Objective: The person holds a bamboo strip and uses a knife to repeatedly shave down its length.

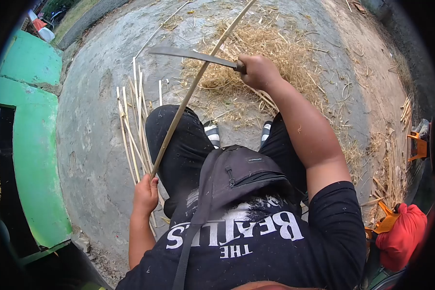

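Observation:
My left hand is closed around the lower end of a long bamboo strip, which slants up and away over my left knee. My right hand grips the wooden handle of a machete, its long blade pointing left. The blade crosses the strip near its upper part; whether it presses into the strip I cannot tell. Several more pale bamboo strips lie beside my left leg. A heap of thin shavings covers the ground beyond my feet.
A green wall with a dark opening stands at the left. The ground is rough concrete. At the right are a bundle of split strips, orange plastic chairs and a person in red. A dark bag lies across my lap.

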Motion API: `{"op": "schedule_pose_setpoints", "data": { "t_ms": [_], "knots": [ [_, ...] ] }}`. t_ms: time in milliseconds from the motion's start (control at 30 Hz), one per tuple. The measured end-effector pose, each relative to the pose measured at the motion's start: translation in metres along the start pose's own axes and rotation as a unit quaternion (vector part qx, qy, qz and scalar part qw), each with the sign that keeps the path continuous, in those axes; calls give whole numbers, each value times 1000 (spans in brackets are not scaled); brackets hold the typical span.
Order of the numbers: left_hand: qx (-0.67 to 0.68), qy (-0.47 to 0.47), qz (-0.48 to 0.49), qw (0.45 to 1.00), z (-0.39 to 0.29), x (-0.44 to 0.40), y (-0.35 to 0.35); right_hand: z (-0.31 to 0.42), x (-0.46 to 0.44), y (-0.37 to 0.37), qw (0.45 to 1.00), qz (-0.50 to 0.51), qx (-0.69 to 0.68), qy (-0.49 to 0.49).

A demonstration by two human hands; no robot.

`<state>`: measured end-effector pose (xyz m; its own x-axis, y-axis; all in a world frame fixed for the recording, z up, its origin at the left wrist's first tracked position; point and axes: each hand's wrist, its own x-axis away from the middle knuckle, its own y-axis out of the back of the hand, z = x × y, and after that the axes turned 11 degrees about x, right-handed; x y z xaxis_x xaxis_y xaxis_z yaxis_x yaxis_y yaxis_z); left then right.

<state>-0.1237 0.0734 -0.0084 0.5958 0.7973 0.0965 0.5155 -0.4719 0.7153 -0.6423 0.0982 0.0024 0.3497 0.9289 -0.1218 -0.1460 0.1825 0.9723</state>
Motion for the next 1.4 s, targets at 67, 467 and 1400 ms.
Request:
{"op": "schedule_pose_setpoints", "data": {
  "t_ms": [67,467,1400],
  "knots": [
    [15,2,-1,1000,-3,-1,3,-25,-16,-11,993,-36,-50,-104],
    [76,70,56,993,0,-1,8,-8,2,2,999,33,-13,5],
    [-102,-45,27,993,-47,-15,28,47,14,-8,971,89,-197,107]
  ]
}}
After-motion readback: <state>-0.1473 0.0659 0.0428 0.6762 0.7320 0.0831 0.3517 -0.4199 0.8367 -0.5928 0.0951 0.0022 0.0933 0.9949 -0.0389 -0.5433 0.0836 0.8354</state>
